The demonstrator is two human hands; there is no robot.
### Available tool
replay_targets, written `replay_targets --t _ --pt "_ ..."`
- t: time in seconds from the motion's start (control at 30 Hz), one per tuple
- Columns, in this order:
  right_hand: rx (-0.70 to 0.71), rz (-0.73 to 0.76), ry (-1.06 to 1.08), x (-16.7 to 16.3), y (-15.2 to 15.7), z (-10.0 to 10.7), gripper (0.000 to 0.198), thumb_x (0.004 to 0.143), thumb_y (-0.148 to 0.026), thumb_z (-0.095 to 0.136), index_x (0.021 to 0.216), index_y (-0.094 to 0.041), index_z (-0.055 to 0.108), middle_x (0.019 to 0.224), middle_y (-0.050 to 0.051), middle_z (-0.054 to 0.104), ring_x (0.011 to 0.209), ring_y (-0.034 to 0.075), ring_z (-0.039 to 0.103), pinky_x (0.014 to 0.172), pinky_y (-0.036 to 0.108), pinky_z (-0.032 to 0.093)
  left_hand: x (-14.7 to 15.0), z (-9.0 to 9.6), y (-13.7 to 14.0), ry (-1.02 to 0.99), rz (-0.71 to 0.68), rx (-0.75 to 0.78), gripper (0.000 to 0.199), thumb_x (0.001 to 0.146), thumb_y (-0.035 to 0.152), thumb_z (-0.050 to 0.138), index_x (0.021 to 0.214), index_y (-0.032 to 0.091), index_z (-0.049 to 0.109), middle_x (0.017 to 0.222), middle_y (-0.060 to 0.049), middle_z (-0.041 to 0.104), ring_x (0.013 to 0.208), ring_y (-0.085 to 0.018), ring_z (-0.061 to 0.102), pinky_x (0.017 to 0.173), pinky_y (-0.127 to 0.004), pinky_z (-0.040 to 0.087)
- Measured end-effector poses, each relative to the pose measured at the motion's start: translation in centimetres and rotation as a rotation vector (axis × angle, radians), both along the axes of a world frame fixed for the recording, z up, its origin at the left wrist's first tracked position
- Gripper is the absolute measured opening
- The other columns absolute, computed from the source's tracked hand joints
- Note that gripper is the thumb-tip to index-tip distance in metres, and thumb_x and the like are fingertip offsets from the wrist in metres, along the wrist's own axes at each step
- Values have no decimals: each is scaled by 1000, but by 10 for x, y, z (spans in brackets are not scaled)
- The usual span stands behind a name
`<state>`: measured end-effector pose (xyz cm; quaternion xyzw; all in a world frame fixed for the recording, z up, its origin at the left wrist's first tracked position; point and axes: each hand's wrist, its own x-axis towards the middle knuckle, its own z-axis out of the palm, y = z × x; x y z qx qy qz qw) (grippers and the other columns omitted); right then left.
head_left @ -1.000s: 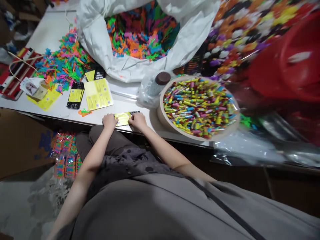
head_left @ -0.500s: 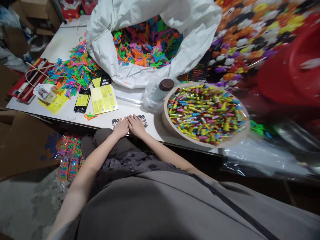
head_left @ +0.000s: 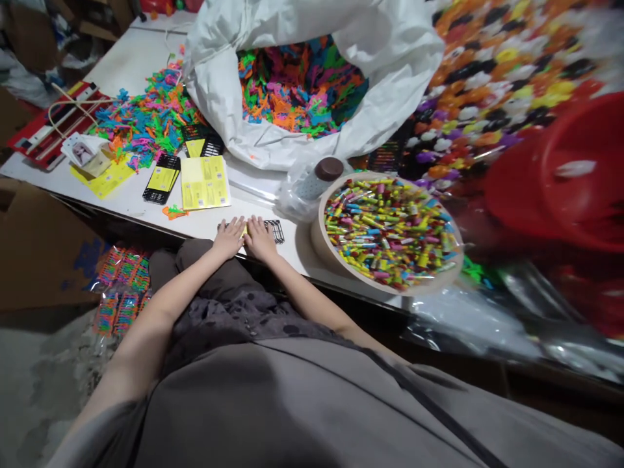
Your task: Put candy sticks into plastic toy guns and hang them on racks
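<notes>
At the table's front edge lies a small black plastic grid piece [head_left: 277, 231], mostly covered by my hands. My left hand [head_left: 229, 239] rests flat over its left part, fingers stretched out. Over the middle lies my right hand [head_left: 260, 240], also flat, its fingers extended beside the left one. A bit of yellow shows between the two hands. Further left are a sheet of yellow labels [head_left: 205, 183] and black grid pieces [head_left: 156, 194] with a yellow label on top. A small orange plastic figure [head_left: 174, 212] lies in front of them.
A round tub [head_left: 316, 237] of small colourful tubes stands to the right. Behind is a white sack [head_left: 214, 84] of bright plastic figures, with a loose heap [head_left: 153, 120] at its left. A brown-lidded container [head_left: 329, 169] and a red bucket [head_left: 526, 175] stand nearby.
My fingers have spread slightly apart, and yellow now shows between my hands on the black grid piece. The whole view has shifted a little.
</notes>
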<state>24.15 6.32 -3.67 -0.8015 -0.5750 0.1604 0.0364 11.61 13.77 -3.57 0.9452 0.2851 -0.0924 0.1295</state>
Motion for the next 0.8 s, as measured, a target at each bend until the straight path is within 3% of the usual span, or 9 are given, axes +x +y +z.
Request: replay_targets --t 0.13,0.3,0.37,0.5,0.57,0.7,0.8 --pt "-19 13 -22 -8 -6 -7 59 99 -38 20 151 -11 25 156 6 17 146 20 16 119 44 12 -2 0 3 36 -9 -60 59 97 33 18 152 12 17 158 -4 11 147 -20 13 120 -48 8" --pt "-51 -68 -56 -1 -18 -8 62 98 -42 19 151 -9 23 156 11 16 146 22 14 118 51 7 -18 3 22 130 114 -97 60 97 37 22 152 15 17 158 -4 10 147 -21 11 119 -54 1" --pt "-78 -121 -56 -3 -20 -7 63 98 -40 19 151 -7 22 156 11 15 146 23 13 118 52 8 -19 2 23 56 158 -53 60 97 36 21 151 11 19 158 -7 10 147 -23 11 118 -55 0" --pt "-96 -185 -50 -12 -17 -7 64 96 -36 19 151 -2 22 156 12 13 146 27 12 117 53 9 -6 -7 9 -111 -123 -45 58 96 31 23 151 12 23 157 -5 17 146 -19 15 120 -46 2" --pt "-99 -184 -52 -14 -15 -8 65 96 -36 18 151 -2 22 156 12 13 146 27 12 117 53 9 1 -12 2 -74 -168 -99 57 96 32 24 150 14 24 157 -4 19 146 -18 17 121 -45 7" --pt "-132 -127 -74 -10 -18 -10 67 96 -41 19 152 -4 19 157 12 10 147 26 11 118 51 11 2 -15 1 -18 79 -116 57 96 35 28 151 18 23 158 -4 12 147 -22 13 117 -57 9" --pt "-152 -51 -85 -2 -22 -11 70 96 -47 22 152 -5 17 157 12 7 147 25 8 118 49 10 -8 0 5 -36 199 -120 55 94 25 31 149 17 30 157 -9 18 146 -26 17 116 -60 11"
